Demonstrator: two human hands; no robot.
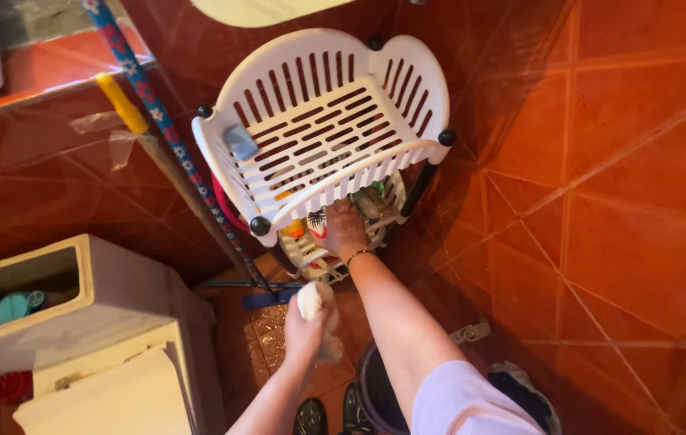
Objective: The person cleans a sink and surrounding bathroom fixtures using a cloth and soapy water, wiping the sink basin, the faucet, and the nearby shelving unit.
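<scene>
Red floor tiles (641, 242) lie under a white rack (323, 121); right hand (345, 228) reaches into it, fingers hidden; left hand (304, 326) squeezes a pale cloth (316, 304)

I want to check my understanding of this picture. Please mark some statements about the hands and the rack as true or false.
1. The left hand holds a pale crumpled cloth. True.
2. The right hand rests on the top shelf of the white plastic rack. False: it reaches into a lower shelf, under the top one.
3. A small blue-grey block lies on the top shelf. True.
4. The floor is green carpet. False: it is reddish-orange tile.
5. Both hands are empty. False: the left grips the cloth.
</scene>
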